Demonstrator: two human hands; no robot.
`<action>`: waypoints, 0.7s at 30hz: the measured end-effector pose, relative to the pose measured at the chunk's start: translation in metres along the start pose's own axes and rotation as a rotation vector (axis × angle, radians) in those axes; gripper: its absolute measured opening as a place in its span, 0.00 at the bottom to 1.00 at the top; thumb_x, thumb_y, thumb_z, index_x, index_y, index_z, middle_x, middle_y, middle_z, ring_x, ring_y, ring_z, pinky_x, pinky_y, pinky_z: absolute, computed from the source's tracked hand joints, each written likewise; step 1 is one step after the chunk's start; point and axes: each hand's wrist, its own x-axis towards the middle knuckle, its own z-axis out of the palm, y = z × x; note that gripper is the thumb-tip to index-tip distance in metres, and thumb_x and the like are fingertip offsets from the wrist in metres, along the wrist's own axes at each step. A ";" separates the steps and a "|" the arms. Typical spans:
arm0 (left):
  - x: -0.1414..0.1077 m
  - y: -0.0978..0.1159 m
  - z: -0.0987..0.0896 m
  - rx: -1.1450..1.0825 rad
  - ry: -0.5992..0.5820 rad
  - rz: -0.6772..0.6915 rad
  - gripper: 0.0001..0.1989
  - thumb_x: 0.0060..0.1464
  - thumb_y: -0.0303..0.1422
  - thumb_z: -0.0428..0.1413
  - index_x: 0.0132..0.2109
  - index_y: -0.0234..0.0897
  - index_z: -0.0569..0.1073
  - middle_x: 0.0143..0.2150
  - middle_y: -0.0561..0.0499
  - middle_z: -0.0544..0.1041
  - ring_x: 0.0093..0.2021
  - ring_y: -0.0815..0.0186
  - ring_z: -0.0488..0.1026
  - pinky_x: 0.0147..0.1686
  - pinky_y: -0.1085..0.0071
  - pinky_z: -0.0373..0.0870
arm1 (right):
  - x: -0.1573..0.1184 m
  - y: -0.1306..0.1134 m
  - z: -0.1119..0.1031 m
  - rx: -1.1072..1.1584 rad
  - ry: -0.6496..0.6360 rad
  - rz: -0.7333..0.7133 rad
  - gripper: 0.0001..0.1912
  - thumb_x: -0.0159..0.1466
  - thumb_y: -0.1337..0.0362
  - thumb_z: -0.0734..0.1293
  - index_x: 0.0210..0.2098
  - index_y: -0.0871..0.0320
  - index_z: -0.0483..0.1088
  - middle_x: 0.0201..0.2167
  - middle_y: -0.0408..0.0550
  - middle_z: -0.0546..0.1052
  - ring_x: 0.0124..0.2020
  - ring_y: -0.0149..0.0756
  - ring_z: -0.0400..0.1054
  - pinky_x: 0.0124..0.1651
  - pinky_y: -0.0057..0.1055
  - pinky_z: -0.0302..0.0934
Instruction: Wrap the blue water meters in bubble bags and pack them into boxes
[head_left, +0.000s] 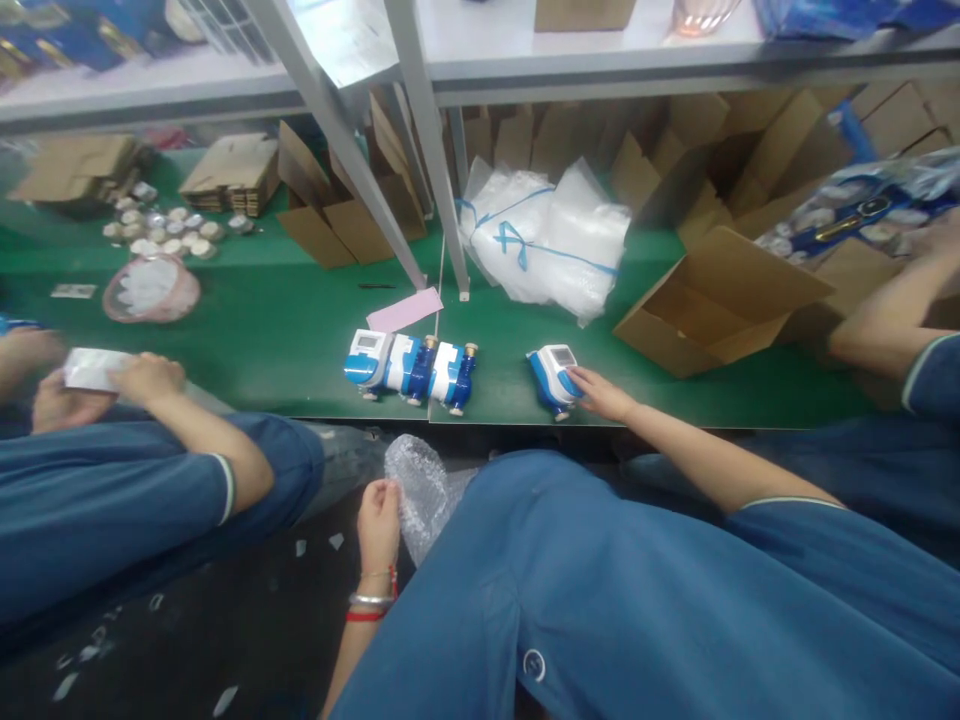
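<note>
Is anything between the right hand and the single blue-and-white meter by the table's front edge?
Nothing visible: the right hand already touches that meter. The left hand holds bubble wrap below the table edge.

Three blue-and-white water meters on the green bench — one [553, 378] under the right hand's [606, 395] fingertips, two [411, 367] side by side to its left. One open carton [720, 300] beyond it — one pink card [405, 309].
</note>
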 end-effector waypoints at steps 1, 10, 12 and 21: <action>0.000 -0.001 0.000 -0.002 0.005 0.002 0.19 0.48 0.48 0.56 0.35 0.35 0.69 0.27 0.54 0.69 0.28 0.67 0.66 0.31 0.72 0.63 | -0.002 0.003 -0.001 0.000 -0.004 0.016 0.39 0.56 0.69 0.66 0.65 0.57 0.53 0.67 0.53 0.51 0.66 0.45 0.48 0.65 0.41 0.48; 0.009 0.009 0.007 0.004 -0.066 0.042 0.20 0.46 0.48 0.57 0.34 0.35 0.69 0.26 0.54 0.69 0.27 0.68 0.65 0.29 0.74 0.61 | 0.032 -0.037 -0.033 0.186 -0.087 -0.027 0.16 0.58 0.61 0.69 0.46 0.54 0.75 0.48 0.48 0.75 0.50 0.41 0.68 0.56 0.32 0.56; 0.010 0.015 0.009 0.006 -0.091 0.053 0.20 0.47 0.49 0.57 0.34 0.35 0.69 0.26 0.54 0.69 0.26 0.68 0.65 0.29 0.74 0.61 | 0.050 -0.053 -0.037 0.176 -0.057 0.037 0.14 0.61 0.59 0.68 0.44 0.55 0.76 0.44 0.47 0.77 0.46 0.40 0.69 0.53 0.30 0.56; 0.003 0.027 0.012 -0.071 -0.117 0.004 0.24 0.41 0.51 0.60 0.36 0.33 0.72 0.27 0.52 0.72 0.28 0.67 0.68 0.30 0.72 0.64 | 0.047 -0.072 -0.012 0.117 0.008 -0.023 0.16 0.62 0.56 0.65 0.47 0.53 0.74 0.47 0.48 0.75 0.50 0.42 0.67 0.57 0.34 0.54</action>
